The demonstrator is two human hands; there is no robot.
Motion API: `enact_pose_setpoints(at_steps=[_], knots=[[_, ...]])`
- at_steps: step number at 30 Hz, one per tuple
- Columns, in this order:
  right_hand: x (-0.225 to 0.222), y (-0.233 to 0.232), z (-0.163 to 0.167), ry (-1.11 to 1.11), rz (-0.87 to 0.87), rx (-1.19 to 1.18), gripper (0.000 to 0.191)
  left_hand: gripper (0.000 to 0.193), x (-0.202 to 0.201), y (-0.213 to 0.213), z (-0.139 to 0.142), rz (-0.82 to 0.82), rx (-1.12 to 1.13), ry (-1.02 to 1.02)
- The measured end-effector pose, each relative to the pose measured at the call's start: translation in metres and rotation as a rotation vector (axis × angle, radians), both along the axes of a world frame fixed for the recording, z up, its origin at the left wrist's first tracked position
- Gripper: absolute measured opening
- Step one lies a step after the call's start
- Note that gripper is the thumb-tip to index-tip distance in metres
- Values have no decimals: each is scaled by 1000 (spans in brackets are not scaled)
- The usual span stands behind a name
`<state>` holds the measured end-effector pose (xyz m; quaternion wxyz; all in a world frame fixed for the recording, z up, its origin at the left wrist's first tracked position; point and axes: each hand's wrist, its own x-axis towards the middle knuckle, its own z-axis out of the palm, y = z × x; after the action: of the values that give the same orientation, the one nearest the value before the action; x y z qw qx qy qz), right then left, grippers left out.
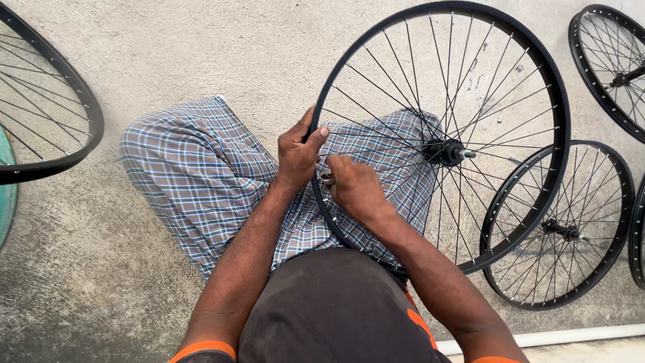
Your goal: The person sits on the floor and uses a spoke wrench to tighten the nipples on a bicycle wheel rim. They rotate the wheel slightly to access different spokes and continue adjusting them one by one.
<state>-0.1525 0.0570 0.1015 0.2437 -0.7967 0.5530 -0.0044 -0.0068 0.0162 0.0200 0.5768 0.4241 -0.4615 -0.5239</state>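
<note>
A large black spoked bicycle wheel (556,101) rests across my lap, its hub (445,152) to the right of my hands. My left hand (299,151) grips the near-left part of the rim, thumb over its edge. My right hand (356,187) is inside the rim just beside it, fingers closed on a small metal tool (327,179) at the spoke ends. Most of the tool is hidden by my fingers. My legs in checked cloth (201,175) lie under the wheel.
A smaller black wheel (608,262) lies on the concrete floor at the right, partly under the big one. More black wheels sit at the top right (576,47) and far left (87,128). A white pipe (571,334) runs along the bottom right.
</note>
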Motion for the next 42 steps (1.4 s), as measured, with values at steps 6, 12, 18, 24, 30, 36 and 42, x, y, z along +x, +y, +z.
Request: enact_pose_setpoints(at_steps=[6,12,18,24,30,36,42], knots=[[1,-19,13,25,48,277,37,54,1,1,-3,9,-58,-51],[-10,-20,24,-243,-120,438,51,53,-2,-2,-3,12,-56,-41],[7,11,-1,84,-64,-87,14,54,-2,2,-4,-16,23,22],[-19,-12,4,-261,-64,29,9,55,-1,-16,1,-64,64,9],[-21,14,42,-70,66,-356,11,56,4,-13,11,-91,128,108],[-5,24,44,-2,43,-129,14,56,-4,-1,14,-71,142,119],[-14,23,39,-175,106,-102,16,50,-6,-3,10,-42,66,89]])
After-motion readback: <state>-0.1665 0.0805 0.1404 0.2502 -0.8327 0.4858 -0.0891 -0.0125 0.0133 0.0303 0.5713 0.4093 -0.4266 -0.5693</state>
